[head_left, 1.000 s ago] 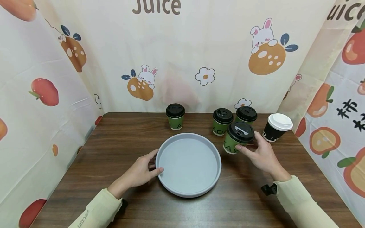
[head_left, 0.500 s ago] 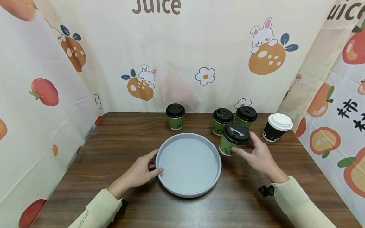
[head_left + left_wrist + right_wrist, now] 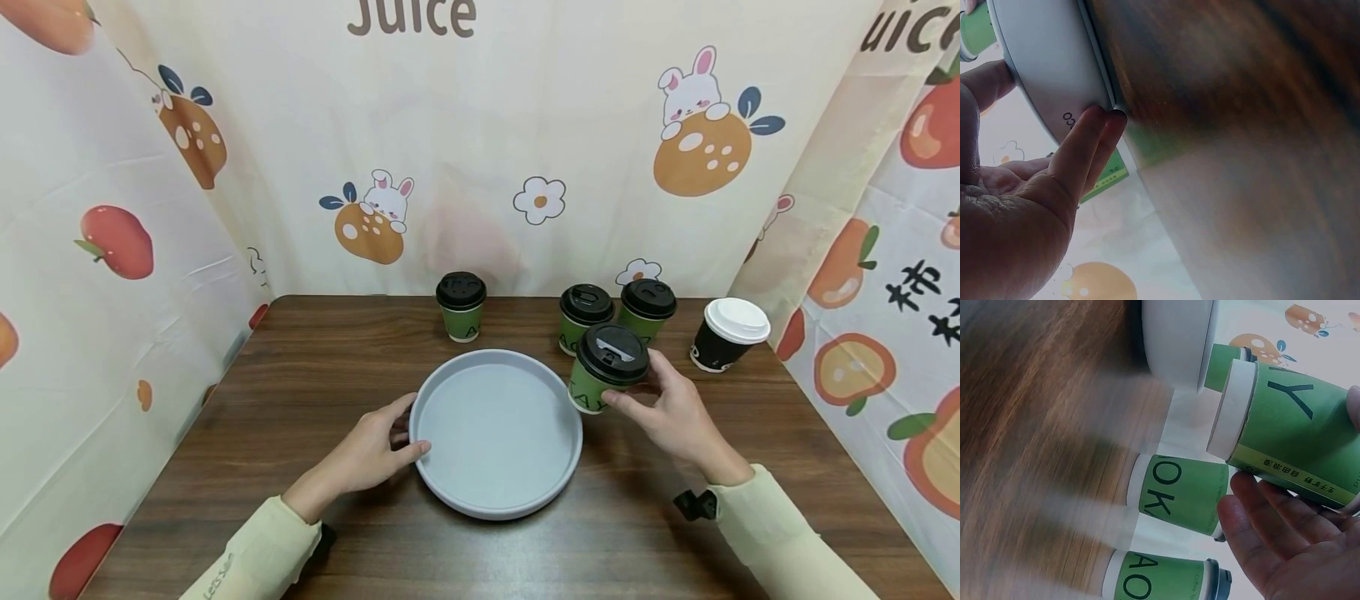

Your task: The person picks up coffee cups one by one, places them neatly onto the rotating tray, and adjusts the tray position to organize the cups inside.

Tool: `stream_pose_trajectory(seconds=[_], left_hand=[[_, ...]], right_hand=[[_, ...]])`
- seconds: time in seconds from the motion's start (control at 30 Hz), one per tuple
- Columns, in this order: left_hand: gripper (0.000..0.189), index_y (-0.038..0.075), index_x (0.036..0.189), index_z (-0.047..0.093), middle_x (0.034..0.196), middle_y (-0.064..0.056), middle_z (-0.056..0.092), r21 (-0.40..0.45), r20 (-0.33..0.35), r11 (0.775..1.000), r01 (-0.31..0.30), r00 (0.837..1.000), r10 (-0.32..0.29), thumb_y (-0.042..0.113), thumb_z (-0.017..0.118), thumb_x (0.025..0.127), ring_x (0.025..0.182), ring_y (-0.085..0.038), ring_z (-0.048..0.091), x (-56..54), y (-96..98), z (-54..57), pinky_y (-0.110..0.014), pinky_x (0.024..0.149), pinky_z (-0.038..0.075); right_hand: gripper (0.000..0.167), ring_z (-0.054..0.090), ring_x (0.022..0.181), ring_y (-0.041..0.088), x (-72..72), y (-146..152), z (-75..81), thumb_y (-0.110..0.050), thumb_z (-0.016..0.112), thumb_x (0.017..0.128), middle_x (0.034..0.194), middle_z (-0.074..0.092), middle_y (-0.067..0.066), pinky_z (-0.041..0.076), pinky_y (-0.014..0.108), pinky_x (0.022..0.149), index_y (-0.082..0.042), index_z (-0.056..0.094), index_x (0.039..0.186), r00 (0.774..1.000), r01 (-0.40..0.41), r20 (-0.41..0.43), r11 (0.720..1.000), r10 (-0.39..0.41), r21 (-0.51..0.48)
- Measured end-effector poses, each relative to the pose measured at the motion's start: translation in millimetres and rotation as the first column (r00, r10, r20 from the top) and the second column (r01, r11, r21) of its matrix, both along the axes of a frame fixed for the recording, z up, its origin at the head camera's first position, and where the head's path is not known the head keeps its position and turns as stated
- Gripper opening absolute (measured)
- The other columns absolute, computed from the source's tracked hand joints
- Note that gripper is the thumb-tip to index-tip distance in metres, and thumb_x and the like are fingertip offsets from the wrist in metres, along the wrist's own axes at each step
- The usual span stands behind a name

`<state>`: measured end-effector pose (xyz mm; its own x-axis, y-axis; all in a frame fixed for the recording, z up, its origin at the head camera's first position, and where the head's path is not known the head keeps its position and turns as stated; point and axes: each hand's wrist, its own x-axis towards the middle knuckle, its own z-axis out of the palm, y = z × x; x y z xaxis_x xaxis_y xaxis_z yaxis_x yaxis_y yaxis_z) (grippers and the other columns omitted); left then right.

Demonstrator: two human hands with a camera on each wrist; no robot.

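Observation:
My right hand holds a green paper coffee cup with a black lid, thumb on the near side. The cup tilts slightly, and its base overlaps the tray's right rim in the head view. In the right wrist view, the cup is raised off the table, with the fingers around its side. On the left, my left hand grips the edge of a round light-grey tray, thumb over the rim. The left wrist view shows fingertips against the tray's outer wall.
Two green cups with black lids, one left and one right, stand behind the held cup. Another green cup is at the back, behind the tray. A black cup with a white lid stands at right. Printed curtains border the wooden table.
My right hand has carried the green coffee cup left and slightly nearer, up to the tray's right rim. My left hand and the tray have stayed put.

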<state>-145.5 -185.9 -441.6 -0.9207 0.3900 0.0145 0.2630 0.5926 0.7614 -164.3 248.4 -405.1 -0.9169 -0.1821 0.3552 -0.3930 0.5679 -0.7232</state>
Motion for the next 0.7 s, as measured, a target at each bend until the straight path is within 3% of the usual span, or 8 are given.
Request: stream_pose_trajectory(seconds=[0.2, 0.7], left_hand=[[0.076, -0.004, 0.154, 0.037, 0.133, -0.020, 0.062, 0.002, 0.009, 1.000, 0.003, 1.000, -0.003, 0.022, 0.077, 0.094, 0.114, -0.027, 0.067, 0.8, 0.1, 0.7, -0.030, 0.088, 0.059], [0.076, -0.004, 0.154, 0.038, 0.132, -0.020, 0.062, 0.007, 0.003, 1.000, 0.015, 1.000, -0.015, 0.022, 0.077, 0.094, 0.115, -0.027, 0.067, 0.0, -0.3, 0.8, -0.030, 0.089, 0.059]], right_hand=[[0.060, 0.064, 0.103, 0.003, 1.7, -3.8, 0.3, -0.020, 0.084, 0.088, 0.115, 0.072, 0.003, 0.057, 0.029, 0.086, -0.015, 0.055, 0.140, 1.000, -0.005, 0.004, 1.000, 0.005, -0.001], [0.064, 0.064, 0.104, 0.005, 1.7, -9.5, 1.0, -0.018, 0.084, 0.088, 0.121, 0.070, 0.001, 0.057, 0.025, 0.085, -0.017, 0.053, 0.144, 0.999, -0.053, -0.005, 0.999, 0.053, 0.002]])
